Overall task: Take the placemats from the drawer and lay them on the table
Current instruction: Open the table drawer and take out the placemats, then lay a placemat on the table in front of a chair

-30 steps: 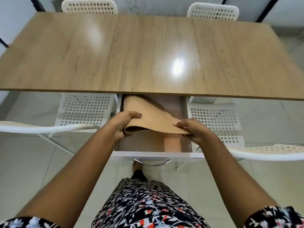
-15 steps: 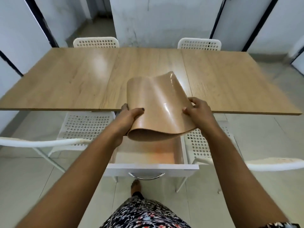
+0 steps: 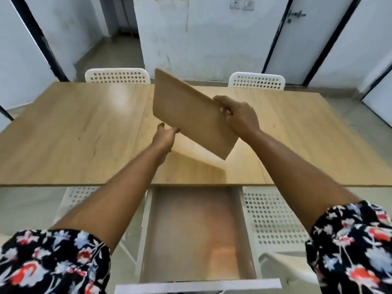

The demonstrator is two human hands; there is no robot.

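Head view: carry step; right hand (image 3: 238,116) fingers (image 3: 222,108) pinch placemats (image 3: 188,115), left hand (image 3: 166,135) fingers (image 3: 169,130) pressed under lower edge, above bench (image 3: 74,134); next likely lower flat

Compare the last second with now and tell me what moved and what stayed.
The placemat went from inside the drawer up and forward; it now hangs tilted over the table, not yet laid down. The right hand keeps its grip; the left hand now only meets the lower edge. The drawer stays open and the table bare.

2 white chairs (image 3: 117,75) beyond, door (image 3: 297,37)
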